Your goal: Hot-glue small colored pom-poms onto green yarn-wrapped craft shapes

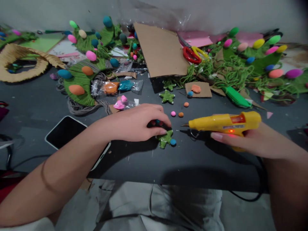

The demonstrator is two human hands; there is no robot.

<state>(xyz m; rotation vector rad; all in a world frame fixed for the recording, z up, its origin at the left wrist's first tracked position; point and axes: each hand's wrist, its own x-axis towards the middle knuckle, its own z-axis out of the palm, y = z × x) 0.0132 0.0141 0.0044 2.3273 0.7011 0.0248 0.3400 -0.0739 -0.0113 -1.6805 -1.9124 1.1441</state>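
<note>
My left hand [144, 123] is closed, thumb and fingers pinching the upper part of a small green yarn-wrapped star [165, 140] on the dark table. A small blue ball [173, 141] sits at the star's right lower arm; I cannot tell whether it is attached. Other small balls show partly beneath my curled fingers. My right hand [250, 138] grips a yellow glue gun [211, 123], its red light lit and its metal nozzle pointing left toward the star. A pink ball [173, 114] and a brown-orange ball [181, 115] lie just beyond the star.
Farther back are another green star [167, 96], cardboard [161, 51], red-and-yellow-handled scissors [192, 56], green yarn [226, 69] and a green brush [238, 97]. A phone [67, 131] lies under my left forearm. Green wrapped shapes [79, 83] bear colored balls. A black cable [262, 183] hangs at right.
</note>
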